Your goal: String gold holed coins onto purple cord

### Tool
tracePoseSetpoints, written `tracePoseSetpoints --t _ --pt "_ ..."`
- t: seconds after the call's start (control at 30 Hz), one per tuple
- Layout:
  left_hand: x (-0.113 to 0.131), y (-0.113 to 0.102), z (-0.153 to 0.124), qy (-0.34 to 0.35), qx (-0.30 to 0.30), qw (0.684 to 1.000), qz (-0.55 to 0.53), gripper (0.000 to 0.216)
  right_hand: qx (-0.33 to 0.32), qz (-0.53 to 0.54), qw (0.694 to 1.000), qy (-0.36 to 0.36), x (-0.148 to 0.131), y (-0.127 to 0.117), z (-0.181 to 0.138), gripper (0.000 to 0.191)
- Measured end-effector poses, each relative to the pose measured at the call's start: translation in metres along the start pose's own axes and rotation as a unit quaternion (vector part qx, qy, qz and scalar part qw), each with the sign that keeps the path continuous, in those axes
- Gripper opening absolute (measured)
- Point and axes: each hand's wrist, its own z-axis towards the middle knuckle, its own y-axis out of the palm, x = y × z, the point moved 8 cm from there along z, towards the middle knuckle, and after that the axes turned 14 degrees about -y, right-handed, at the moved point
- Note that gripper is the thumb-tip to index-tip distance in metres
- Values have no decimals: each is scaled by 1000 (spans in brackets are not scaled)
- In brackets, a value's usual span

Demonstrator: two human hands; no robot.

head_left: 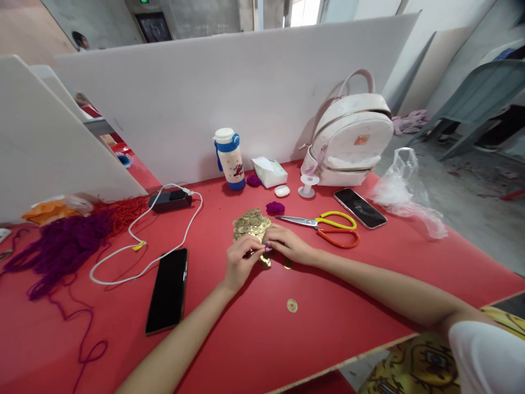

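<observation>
In the head view my left hand [241, 260] and my right hand [291, 244] meet over the near edge of a pile of brass-coloured holed coins [251, 221]. Both are closed in a pinch, fingertips together on a small bit of purple yarn [267, 248]. Several coins [266, 261] show just under the fingers; whether they hang on the yarn I cannot tell. One loose coin [292, 305] lies nearer to me, and another [287, 266] is partly covered by my right hand. A small purple yarn bundle [275, 208] sits right of the pile.
Scissors [320, 223] lie right of the pile. Phones [167, 290] [361, 208] flank my arms. Behind stand a bottle [231, 158], a tissue pack [269, 172], a spool [308, 186] and a backpack [350, 139]. Left are a white cable [139, 219] and tangled purple yarn [61, 246].
</observation>
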Motion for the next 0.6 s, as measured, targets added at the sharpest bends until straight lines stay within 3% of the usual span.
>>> tracePoseSetpoints --t 0.1,0.3,0.43,0.6 --pt "-11 -10 4 -46 54 996 -48 15 -21 -4 1000 -11 -2 3 1 36" --pt "-25 -9 12 -108 36 987 -111 10 -47 -36 998 -30 -3 6 0 31" --pt "-24 -3 12 -117 11 989 -91 9 20 -103 994 16 0 -8 -4 22" --pt "-19 5 10 -124 -30 988 -83 7 95 -126 987 28 0 -26 -8 30"
